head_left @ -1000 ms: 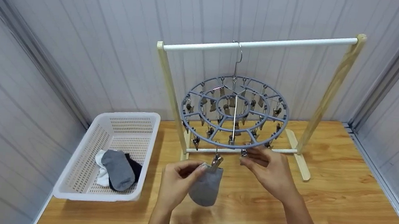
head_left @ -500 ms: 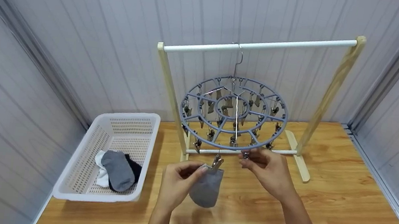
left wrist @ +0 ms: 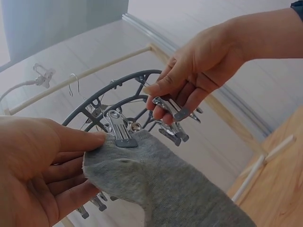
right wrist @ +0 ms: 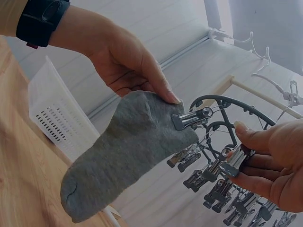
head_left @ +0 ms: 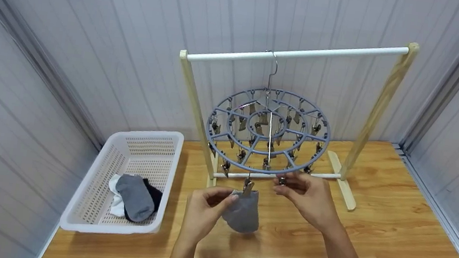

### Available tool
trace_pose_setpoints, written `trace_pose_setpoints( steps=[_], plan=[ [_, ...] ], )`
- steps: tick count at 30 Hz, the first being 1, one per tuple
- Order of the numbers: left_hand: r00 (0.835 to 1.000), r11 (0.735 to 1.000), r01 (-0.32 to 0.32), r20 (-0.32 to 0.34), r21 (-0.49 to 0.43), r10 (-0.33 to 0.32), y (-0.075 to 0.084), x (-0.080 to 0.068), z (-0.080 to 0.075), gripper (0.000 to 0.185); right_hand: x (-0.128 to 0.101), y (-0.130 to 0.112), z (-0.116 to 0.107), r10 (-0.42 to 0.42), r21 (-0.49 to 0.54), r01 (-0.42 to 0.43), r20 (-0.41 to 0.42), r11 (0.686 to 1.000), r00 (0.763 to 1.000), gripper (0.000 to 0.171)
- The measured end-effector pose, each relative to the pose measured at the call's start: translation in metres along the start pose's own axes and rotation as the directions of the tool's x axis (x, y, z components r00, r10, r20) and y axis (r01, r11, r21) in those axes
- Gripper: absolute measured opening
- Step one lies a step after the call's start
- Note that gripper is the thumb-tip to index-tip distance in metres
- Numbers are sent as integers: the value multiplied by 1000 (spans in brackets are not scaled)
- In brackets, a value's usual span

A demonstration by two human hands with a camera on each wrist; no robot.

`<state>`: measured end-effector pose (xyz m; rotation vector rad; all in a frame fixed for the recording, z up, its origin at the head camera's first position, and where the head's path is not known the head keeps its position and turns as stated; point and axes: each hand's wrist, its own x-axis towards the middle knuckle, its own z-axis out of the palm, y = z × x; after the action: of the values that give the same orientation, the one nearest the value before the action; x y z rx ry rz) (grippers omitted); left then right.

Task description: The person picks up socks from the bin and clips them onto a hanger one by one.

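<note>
Head view: high, facing forward-down, moderate range. Wrist views: close, low, angled upward from opposite sides. All three share grey fabric sock point(head_left: 242, 213) point(left wrist: 165, 184) point(right wrist: 128, 142) and round grey plastic clip hanger point(head_left: 268, 129) point(left wrist: 120, 101) point(right wrist: 227, 106).

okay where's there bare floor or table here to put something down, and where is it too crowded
Bare wood lies right of the rack, out to the wall track, and in front, below both hands. A narrower strip runs between the basket and the rack's left post. It is crowded under the round clip hanger, where left hand and right hand work the grey sock.
</note>
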<state>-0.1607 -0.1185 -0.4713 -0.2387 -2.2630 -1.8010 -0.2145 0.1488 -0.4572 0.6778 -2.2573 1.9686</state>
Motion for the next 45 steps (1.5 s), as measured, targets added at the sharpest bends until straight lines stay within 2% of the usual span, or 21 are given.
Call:
trace_pose_setpoints(
  steps=[16,24,30,34,39,45],
  plan=[
    [999,999,6,35,40,-8,-3,1,-1,18,0,1,0,24,8,-24,6,1000,1000,20],
    [999,997,10,41,82,-14,-3,1,-3,21,0,2,0,-6,13,6,5,1000,1000,19],
    [998,998,25,52,52,-27,-2,0,-5,24,1,2,1,-11,8,11,16,1000,1000,18],
    [999,999,18,31,50,-20,-2,0,-11,29,0,2,2,2,1,-2,18,1000,1000,20],
    [999,997,21,-26,79,-19,-1,-2,-22,31,0,2,3,17,-10,-17,19,1000,1000,21],
    [997,997,-1,-71,77,6,-1,-1,-33,28,1,3,3,17,15,-18,25,1000,1000,22]
  ],
)
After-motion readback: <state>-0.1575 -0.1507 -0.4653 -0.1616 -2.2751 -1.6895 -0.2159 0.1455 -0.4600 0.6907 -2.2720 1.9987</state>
